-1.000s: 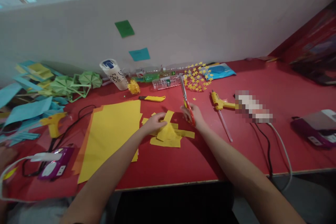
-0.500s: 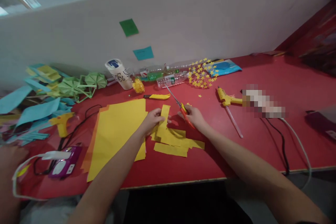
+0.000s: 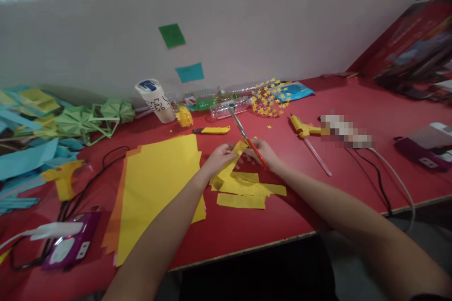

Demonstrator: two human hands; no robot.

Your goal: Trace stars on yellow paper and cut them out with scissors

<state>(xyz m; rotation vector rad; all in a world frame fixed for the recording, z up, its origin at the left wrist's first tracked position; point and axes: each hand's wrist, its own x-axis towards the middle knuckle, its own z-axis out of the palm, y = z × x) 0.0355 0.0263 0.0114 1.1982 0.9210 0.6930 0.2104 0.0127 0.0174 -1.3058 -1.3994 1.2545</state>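
Observation:
My left hand (image 3: 223, 156) pinches a yellow paper strip (image 3: 236, 162) that slants up toward the right. Closed around a pair of scissors (image 3: 254, 148), my right hand (image 3: 264, 154) touches or nearly touches the strip's upper end. The scissors' blades point up and away, toward the bottles, and look closed. More yellow paper strips (image 3: 240, 201) lie on the red table just below both hands. A stack of yellow sheets (image 3: 158, 183), with orange ones under it, is left of my left hand. A yellow box cutter (image 3: 213, 130) rests beyond the hands.
Yellow glue guns (image 3: 305, 128) lie on the right and at left. Plastic bottles (image 3: 229, 109), a paper cup (image 3: 157, 102) and a cluster of yellow stars (image 3: 271, 99) stand along the wall. Folded green and blue paper (image 3: 31, 150) piles up at left. A purple power box (image 3: 72, 240) has cables.
Both hands have come together, the left moving right with the strip, now tilted right. The scissors' blades have closed and turned steeper. The camera view has shifted.

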